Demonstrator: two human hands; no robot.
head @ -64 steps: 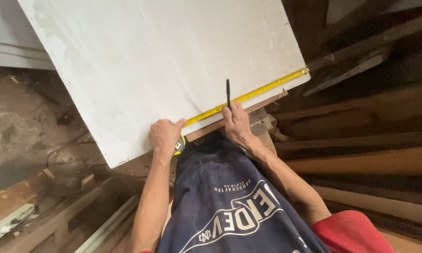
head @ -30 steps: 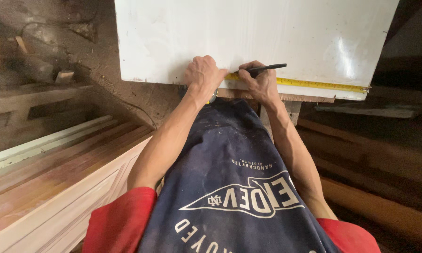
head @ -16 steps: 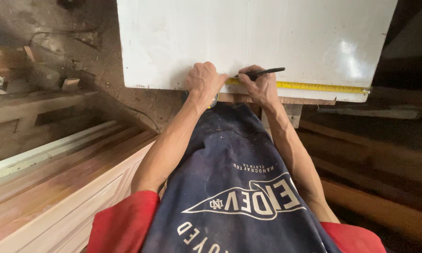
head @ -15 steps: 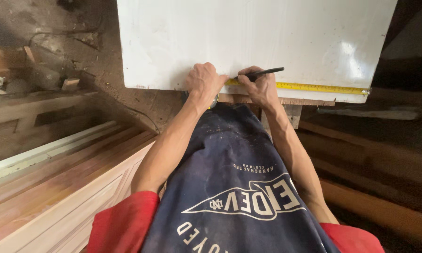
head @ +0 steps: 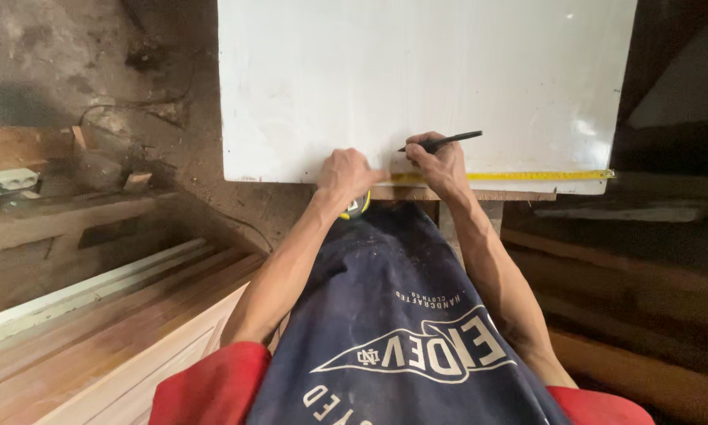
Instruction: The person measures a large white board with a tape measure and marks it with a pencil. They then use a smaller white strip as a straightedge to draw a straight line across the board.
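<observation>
Tape measure (head: 357,206) case mostly hidden under left hand (head: 346,173).

A large white board (head: 425,79) lies flat across a wooden support, its near edge toward the person. The left hand (head: 344,175) presses down at that edge, covering a yellow tape measure case (head: 357,207). The yellow tape blade (head: 527,175) runs right along the edge to the board's corner. The right hand (head: 439,161) rests on the blade, holding a dark pencil (head: 442,141) with its tip on the board. A dark blue apron (head: 393,315) hangs below; stacked timber (head: 94,315) lies left.
</observation>
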